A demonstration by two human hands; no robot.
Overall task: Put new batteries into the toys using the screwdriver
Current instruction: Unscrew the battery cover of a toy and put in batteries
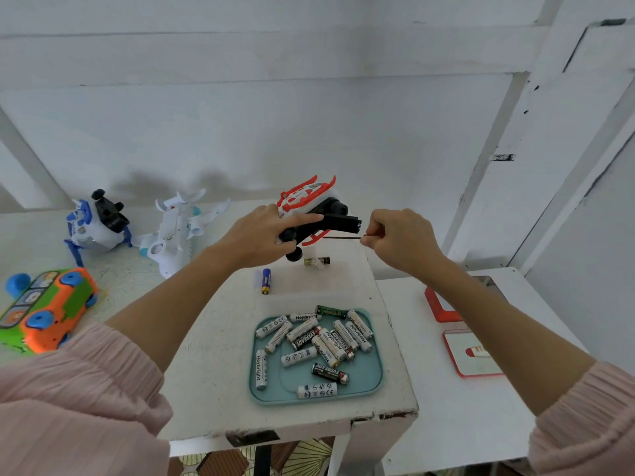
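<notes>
My left hand [263, 235] grips a red, white and black toy [314, 209] and holds it tilted above the white table [220, 372], index finger stretched along its black underside. My right hand [400, 240] pinches a thin screwdriver [342, 237] whose dark shaft points left at the toy's black base. A teal tray [374, 376] near the table's front holds several batteries. A blue and yellow battery [266, 280] and a small dark battery [316, 261] lie loose on the table under the toy.
At the left stand a blue and white toy [92, 225], a white plane toy [178, 231] and an orange and green bus toy [44, 309]. A lower white table [457, 424] at the right carries a red object [439, 307] and a red-rimmed card [472, 353].
</notes>
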